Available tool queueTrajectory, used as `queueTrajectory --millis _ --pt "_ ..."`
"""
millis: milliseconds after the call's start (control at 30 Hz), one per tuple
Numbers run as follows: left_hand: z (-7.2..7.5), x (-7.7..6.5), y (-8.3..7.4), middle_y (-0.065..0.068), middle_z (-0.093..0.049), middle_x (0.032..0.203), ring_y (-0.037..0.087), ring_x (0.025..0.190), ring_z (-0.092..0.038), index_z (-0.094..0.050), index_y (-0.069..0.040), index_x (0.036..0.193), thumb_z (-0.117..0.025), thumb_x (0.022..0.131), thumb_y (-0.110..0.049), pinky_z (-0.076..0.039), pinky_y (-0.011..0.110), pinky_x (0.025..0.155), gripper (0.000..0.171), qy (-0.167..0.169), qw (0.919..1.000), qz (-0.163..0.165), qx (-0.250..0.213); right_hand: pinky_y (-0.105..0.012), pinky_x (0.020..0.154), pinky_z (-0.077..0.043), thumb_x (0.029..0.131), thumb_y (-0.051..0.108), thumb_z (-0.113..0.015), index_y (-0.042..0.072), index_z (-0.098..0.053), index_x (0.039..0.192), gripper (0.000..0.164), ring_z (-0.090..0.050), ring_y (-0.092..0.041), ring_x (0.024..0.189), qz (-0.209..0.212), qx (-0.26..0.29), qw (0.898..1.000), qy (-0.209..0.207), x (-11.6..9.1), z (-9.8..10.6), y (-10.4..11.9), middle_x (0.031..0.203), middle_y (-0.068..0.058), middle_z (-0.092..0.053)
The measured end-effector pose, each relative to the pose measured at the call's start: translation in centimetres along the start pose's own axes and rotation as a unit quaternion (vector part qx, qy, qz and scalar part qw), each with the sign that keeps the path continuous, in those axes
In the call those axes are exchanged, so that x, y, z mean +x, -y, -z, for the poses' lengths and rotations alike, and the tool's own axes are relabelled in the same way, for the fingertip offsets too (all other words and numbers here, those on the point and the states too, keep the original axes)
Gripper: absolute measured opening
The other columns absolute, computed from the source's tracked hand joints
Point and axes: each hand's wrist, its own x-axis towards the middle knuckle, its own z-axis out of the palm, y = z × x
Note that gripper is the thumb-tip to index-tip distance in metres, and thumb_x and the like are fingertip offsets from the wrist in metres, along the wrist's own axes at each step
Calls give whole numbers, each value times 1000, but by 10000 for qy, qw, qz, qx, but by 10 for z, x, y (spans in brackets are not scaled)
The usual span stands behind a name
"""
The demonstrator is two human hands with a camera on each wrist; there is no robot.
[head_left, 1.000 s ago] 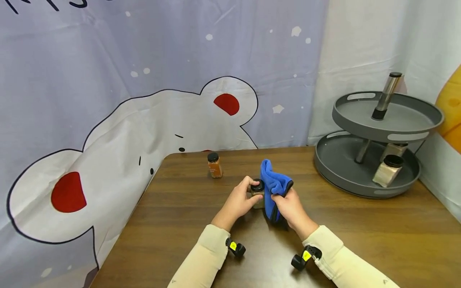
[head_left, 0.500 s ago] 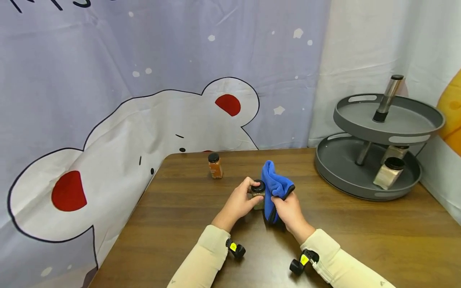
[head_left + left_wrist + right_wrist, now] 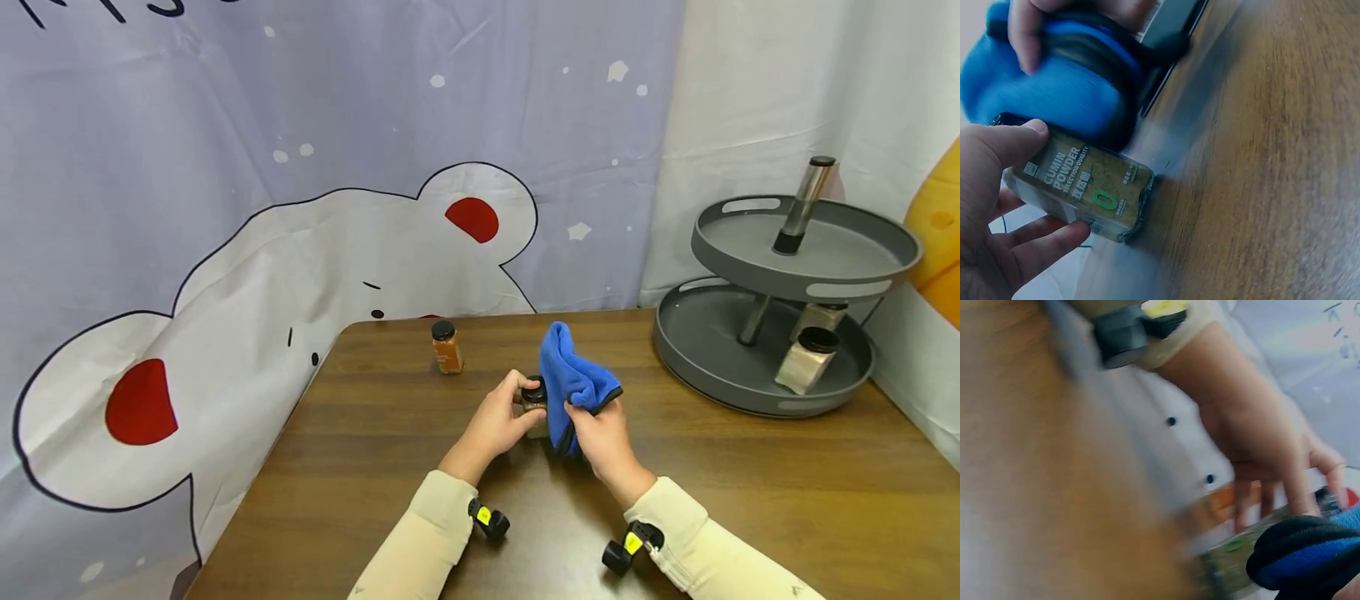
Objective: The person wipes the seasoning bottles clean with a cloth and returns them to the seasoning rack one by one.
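Observation:
My left hand (image 3: pixel 491 427) grips a small cumin powder jar (image 3: pixel 1094 181) with a black lid (image 3: pixel 534 390), thumb on one side and fingers on the other. The jar stands on the wooden table, its label facing the left wrist camera. In my right hand (image 3: pixel 606 442) is a folded blue cloth (image 3: pixel 572 379) with black edging, pinched under the thumb. The cloth lies against the right side of the jar and hides part of it. In the right wrist view, the cloth (image 3: pixel 1310 559) covers the jar's upper part.
Behind the left hand stands a jar of orange spice (image 3: pixel 447 350) with a black lid. At the right is a grey two-tier round tray (image 3: pixel 750 400); its lower tier holds two black-lidded jars, the nearer one (image 3: pixel 806 362) pale. A printed curtain (image 3: pixel 337 242) hangs behind the table (image 3: pixel 360 500).
The right hand has shifted the blue cloth slightly up and over the jar's side, covering more of it. The left hand keeps its hold on the jar in nearly the same spot.

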Motion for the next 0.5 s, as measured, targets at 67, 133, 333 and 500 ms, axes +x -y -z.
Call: queueTrajectory --millis 67,133,333,500 --pt "0 1 0 10 -64 129 28 103 -68 -53 -13 119 -77 92 -18 -54 26 69 37 5 10000 -3 -7 -41 99 -46 89 -3 -66 5 -57 138 50 -58 -28 118 -103 -380 9992 -63 -3 -1 -8 132 -21 -62" --pt "-1 2 0 10 -65 129 28 103 -68 -53 -13 120 -77 92 -18 -53 25 67 38 6 10000 15 -21 -45 101 -45 89 -1 -66 3 -57 138 51 -57 -31 119 -262 -545 9982 -45 -4 -2 -11 133 -22 -62" --pt "-2 0 1 10 -66 128 29 102 -69 -52 -11 117 -78 90 -14 -54 25 67 38 -104 9999 -30 -103 -38 101 -46 86 -11 -60 -6 -49 139 54 -56 -31 121 -376 511 9980 74 -2 -2 3 135 -25 -57" --pt "-2 0 1 11 -66 127 28 102 -69 -52 -11 118 -77 91 -15 -52 23 61 38 -54 9999 15 -144 -25 95 -48 87 -14 -61 -2 -51 140 55 -59 -19 117 -51 915 9957 -98 -2 -1 12 134 -22 -59"
